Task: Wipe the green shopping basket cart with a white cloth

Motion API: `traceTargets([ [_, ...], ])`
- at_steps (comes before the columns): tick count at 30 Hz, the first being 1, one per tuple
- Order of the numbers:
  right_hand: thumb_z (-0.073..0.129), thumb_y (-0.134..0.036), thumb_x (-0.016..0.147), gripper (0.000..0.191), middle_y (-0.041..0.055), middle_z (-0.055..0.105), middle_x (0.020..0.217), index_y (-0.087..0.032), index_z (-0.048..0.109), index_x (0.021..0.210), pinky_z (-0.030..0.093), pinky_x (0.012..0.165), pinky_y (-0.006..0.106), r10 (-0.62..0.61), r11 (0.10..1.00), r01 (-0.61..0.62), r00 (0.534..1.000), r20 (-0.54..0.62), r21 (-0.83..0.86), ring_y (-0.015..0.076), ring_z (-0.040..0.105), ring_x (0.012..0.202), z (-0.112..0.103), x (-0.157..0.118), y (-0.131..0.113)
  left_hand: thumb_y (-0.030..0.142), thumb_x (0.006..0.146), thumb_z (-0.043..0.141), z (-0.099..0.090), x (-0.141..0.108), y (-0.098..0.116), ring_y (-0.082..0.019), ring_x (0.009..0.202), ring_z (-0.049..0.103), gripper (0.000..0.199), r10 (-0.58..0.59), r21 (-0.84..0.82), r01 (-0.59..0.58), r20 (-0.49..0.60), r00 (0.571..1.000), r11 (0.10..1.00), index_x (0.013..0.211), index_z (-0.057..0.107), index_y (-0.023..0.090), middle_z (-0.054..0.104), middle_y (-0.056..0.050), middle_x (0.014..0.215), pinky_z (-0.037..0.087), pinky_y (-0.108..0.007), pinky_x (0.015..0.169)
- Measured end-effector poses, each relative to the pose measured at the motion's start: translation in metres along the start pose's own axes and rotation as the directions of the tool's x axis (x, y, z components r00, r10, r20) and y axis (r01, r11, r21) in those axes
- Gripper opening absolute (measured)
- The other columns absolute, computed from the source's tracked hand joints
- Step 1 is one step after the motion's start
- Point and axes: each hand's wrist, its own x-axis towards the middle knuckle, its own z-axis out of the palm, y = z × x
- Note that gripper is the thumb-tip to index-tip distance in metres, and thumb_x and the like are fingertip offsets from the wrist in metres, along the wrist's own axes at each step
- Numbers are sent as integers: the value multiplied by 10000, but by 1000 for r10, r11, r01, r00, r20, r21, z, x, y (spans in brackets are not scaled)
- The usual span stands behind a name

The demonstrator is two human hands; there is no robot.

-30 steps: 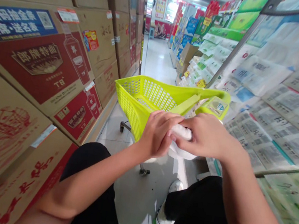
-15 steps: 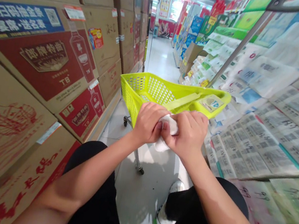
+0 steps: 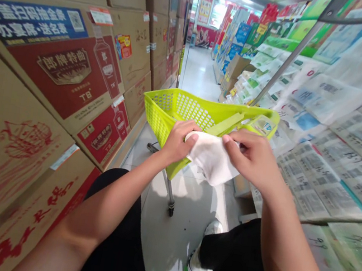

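- White cloth (image 3: 214,156) is stretching crosswise between both hands in the head view, sagging in the middle, neither hand being nearer.
- Left hand (image 3: 179,142) is pinching its left end, thumb against fingers.
- Right hand (image 3: 252,155) is clamping its upper right edge.
- Yellow-green basket (image 3: 158,116) is sitting just beyond.

A white cloth (image 3: 213,159), creased and faintly greyish in places, hangs partly spread between the left hand (image 3: 180,141) and right hand (image 3: 253,157).
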Motion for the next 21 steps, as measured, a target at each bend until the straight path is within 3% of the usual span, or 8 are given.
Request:
traceTargets([
  [2,488,-521,1034,354,94,688,958,-253,716,1001,487,831,413,9,999,-17,961,-276,-27,277,641,960,6,-11,14,693,1027,338,0,2,3,-215,795,633,579,-34,25,33,17,999,999,812,608,228,682,-33,803,443,-418,840],
  [4,515,-545,1020,367,129,658,1142,-257,675,1181,514,880,460,107,991,-133,858,-502,-15,304,623,1087,12,-22,31,736,1004,340,1,2,8,-214,770,627,604,-41,20,41,-3,999,999,792,594,231,676,-30,782,430,-419,814],
  [6,581,-573,982,388,112,633,1119,-256,632,1201,543,772,420,277,960,-245,790,-547,132,272,637,984,17,-34,45,779,978,318,2,1,12,-211,725,613,644,-28,15,29,-43,999,999,753,577,233,658,-27,741,414,-426,781],
  [9,711,-587,897,433,10,598,896,-283,585,1179,450,490,307,503,832,-335,791,-347,442,170,563,624,19,-48,50,809,949,273,3,-2,14,-211,673,586,683,-17,24,19,-111,994,1000,691,547,238,609,-28,675,400,-442,755],
  [12,790,-572,838,498,-32,607,796,-314,561,1196,365,396,279,582,696,-382,796,-165,608,140,497,492,14,-54,37,821,918,232,0,-4,11,-215,640,557,697,-20,33,25,-134,991,999,659,530,248,569,-31,629,405,-450,754],
  [18,799,-564,835,510,-51,639,669,-303,579,1214,384,390,270,510,607,-436,855,95,665,150,523,452,-9,-47,17,719,927,307,-14,-3,-3,-211,590,524,598,15,-45,-23,-176,984,999,625,521,249,532,-24,581,387,-432,692],
  [21,797,-526,837,524,-39,674,755,-315,565,1258,421,415,271,429,642,-381,898,99,665,149,562,498,-17,-39,11,658,954,353,-23,0,-5,-200,580,527,557,34,-42,-43,-188,982,998,619,521,245,547,-21,582,390,-423,678],
])
